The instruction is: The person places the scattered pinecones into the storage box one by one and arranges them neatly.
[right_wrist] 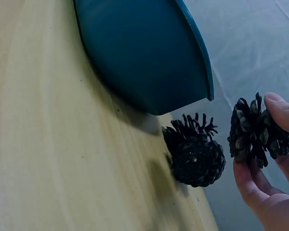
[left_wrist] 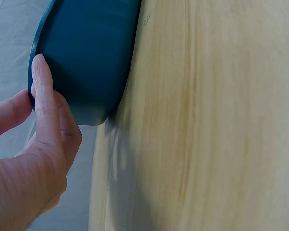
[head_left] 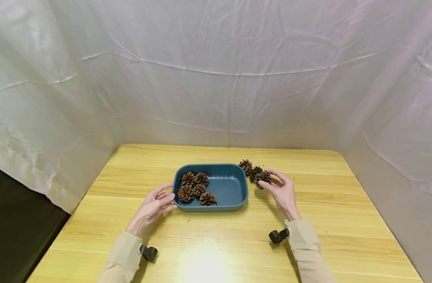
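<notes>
Head view shows your right hand (head_left: pixel 283 193) over the right half of the table, thumb and fingers parted only by the width of the pine cone (head_left: pixel 263 180) pinched between them. From the right wrist, that cone sits at your fingertips, raised off the wood and apart from the cone just to its left.

Your left hand (head_left: pixel 155 205) holds the left end of the blue container (head_left: pixel 230 190), fingers spread and slightly bent about that end, your thumb at the rim. The left wrist view has the thumb lying along the outer wall.

Just past your right hand, to the far left of it, two loose cones lie close together on the table: one darker cone (head_left: pixel 255 171), and a browner cone (head_left: pixel 245 166) farther off, near the container's far right corner.

The container stands upright between your hands, its long side running left to right. Five brown cones (head_left: pixel 185 193) are gathered in its left half, two on the far side and three nearer you; the right half of its floor shows bare.

Below your hands, pale sleeves (head_left: pixel 304 239) reach your wrists, each wrist bearing a small black camera (head_left: pixel 278 236). Light wooden table (head_left: pixel 343 220) spreads around you, a bright glare near its near middle. White cloth (head_left: pixel 216 90) hangs along the far, left and right sides.
</notes>
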The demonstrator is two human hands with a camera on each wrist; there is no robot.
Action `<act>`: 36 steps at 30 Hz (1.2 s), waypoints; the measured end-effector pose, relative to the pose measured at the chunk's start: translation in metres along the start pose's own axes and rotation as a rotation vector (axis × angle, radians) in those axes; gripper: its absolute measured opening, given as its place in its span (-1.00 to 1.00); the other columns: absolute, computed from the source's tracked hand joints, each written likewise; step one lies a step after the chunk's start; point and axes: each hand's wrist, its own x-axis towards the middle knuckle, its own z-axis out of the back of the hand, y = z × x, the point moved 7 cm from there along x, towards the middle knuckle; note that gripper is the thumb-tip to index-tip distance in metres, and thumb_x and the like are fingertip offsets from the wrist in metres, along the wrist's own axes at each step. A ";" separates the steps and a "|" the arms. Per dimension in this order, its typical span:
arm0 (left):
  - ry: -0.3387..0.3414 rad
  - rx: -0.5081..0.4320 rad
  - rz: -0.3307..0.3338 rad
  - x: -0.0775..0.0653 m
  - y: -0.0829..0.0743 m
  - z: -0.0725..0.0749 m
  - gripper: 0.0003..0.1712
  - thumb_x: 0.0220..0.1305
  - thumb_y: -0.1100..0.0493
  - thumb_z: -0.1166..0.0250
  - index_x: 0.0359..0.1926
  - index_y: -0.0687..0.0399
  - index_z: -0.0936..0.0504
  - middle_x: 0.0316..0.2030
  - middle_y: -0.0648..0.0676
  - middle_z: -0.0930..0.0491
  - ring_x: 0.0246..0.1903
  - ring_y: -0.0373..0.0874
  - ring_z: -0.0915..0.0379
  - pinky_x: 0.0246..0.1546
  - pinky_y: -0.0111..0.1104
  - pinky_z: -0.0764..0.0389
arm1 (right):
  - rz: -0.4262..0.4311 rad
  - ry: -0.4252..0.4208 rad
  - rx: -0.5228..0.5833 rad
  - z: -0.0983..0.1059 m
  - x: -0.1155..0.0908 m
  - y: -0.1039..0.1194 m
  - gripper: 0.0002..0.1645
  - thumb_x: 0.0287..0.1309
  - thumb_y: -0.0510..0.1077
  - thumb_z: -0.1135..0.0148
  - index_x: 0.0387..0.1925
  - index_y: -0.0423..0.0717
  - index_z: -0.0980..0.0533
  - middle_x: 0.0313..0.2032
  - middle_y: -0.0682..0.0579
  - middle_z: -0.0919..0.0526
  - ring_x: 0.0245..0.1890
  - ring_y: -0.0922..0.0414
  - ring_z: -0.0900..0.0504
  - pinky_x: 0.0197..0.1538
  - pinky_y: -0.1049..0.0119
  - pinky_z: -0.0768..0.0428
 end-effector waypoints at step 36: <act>0.002 0.001 -0.004 0.001 0.001 0.000 -0.22 0.50 0.32 -0.10 0.56 0.33 0.07 -0.11 -0.04 -0.57 -0.24 -0.26 -0.62 -0.10 -0.45 -0.78 | 0.097 0.122 -0.125 -0.013 0.026 0.044 -0.37 0.26 -0.06 -0.38 0.32 -0.11 -0.47 0.30 -0.14 -0.54 0.05 0.40 -0.55 0.31 0.55 -0.50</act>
